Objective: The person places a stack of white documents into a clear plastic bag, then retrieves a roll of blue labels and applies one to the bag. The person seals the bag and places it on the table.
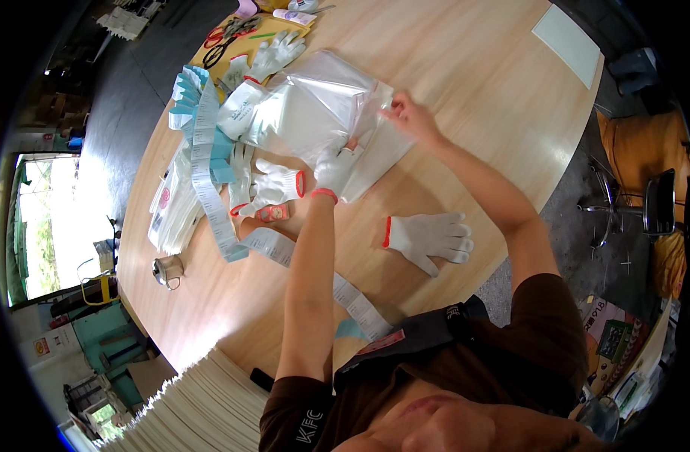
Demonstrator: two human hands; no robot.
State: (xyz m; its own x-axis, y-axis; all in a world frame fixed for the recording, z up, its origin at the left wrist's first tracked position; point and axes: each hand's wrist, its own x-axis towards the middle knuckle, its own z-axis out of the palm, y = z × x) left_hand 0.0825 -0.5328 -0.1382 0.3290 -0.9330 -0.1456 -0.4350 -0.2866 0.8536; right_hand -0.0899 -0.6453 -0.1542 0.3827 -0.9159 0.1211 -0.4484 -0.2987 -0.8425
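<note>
A stack of clear plastic bags [307, 102] lies across the middle of the table. My left hand [334, 167], in a white knit glove with a red cuff, is at the stack's near edge; bare fingertips show at its front, closed on the plastic. My bare right hand [409, 119] pinches the right edge of a bag between thumb and fingers. Nearer to me, a white glove [429, 239] with a red cuff lies flat, fingers pointing right. More white gloves [273, 184] rest left of my left wrist, beside a small red packet [273, 213].
A long strip of printed labels [203, 151] winds along the left side. Flat white packages [175, 200] and a metal cup [167, 271] stand farther left. Scissors [218, 51] and another glove [275, 56] lie at the back. A white sheet [567, 45] sits far right.
</note>
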